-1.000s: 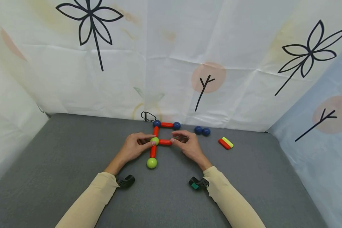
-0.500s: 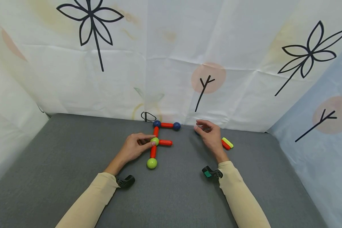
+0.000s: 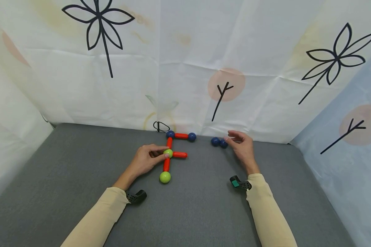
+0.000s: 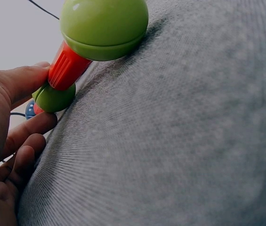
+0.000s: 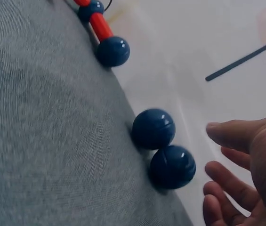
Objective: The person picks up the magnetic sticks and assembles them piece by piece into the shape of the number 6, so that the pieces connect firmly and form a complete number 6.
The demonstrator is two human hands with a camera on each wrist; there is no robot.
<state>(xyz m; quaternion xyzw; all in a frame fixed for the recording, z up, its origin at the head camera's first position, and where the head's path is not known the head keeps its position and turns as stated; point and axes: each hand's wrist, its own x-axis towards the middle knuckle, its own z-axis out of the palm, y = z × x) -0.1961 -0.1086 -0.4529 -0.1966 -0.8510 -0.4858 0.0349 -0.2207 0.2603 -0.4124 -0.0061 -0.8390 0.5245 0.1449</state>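
Note:
My left hand (image 3: pixel 145 158) pinches the middle green ball (image 3: pixel 168 153) of a joined figure between thumb and fingers; the left wrist view shows this green ball (image 4: pixel 55 98) too. Red rods run from it: an upper rod (image 3: pixel 169 143) to a blue ball (image 3: pixel 170 134), a lower rod (image 3: pixel 166 165) to a second green ball (image 3: pixel 165 177), and a side rod (image 3: pixel 180 155) with a bare end. My right hand (image 3: pixel 242 147), fingers loosely bent and holding nothing, is just right of two touching blue balls (image 5: pixel 153 128). In the right wrist view a gap separates its fingertips from them.
At the figure's top, another red rod (image 3: pixel 181 136) leads to a blue ball (image 3: pixel 192 137). A white printed cloth (image 3: pixel 185 85) stands behind the grey table surface (image 3: pixel 185 212). The red and yellow rods at the right are hidden behind my right hand.
My right hand has left the side rod's end and moved right, past the two loose blue balls, covering the loose rods. The left hand has kept its place on the green ball.

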